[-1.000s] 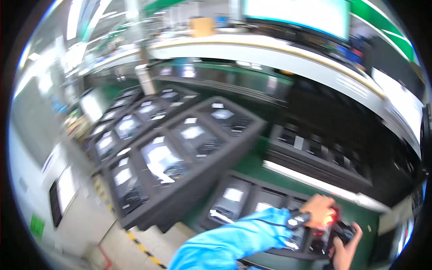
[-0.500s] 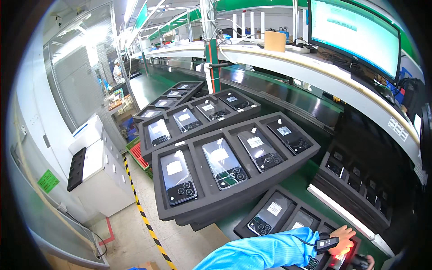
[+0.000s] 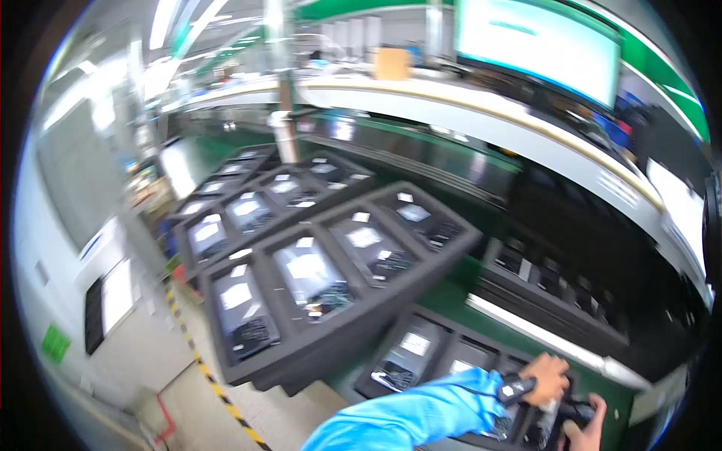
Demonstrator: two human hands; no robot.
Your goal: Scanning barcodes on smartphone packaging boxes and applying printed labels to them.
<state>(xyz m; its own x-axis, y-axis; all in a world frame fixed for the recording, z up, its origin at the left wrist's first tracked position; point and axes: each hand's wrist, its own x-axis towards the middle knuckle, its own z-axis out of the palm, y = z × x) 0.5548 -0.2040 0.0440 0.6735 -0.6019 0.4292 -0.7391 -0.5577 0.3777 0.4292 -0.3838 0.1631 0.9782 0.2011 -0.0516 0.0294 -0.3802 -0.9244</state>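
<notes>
A blue sleeve reaches across the lower middle, and a black device with a cable is strapped round its wrist. My left hand [image 3: 547, 378], fingers curled down, is over the far right end of the nearest black foam tray [image 3: 440, 359]; what its fingertips hold is hidden. Just right of it, at the lower edge, my right hand [image 3: 589, 425] is closed round a dark handheld scanner [image 3: 577, 412], which is partly hidden and blurred. Phones [image 3: 406, 361] lie back up in the tray's slots, with white labels on them.
A stack of foam trays [image 3: 301, 359] with phones stands left of the near tray, others behind it. More trays [image 3: 553, 301] stand at right behind a white rail [image 3: 538, 337]. Above is a shelf [image 3: 481, 120] with a monitor [image 3: 541, 45]. Striped tape [image 3: 203, 364] marks the floor.
The view has swung, so the trays and shelf sit further left. The red light under my left hand no longer shows. More of my right hand is visible beside the tray.
</notes>
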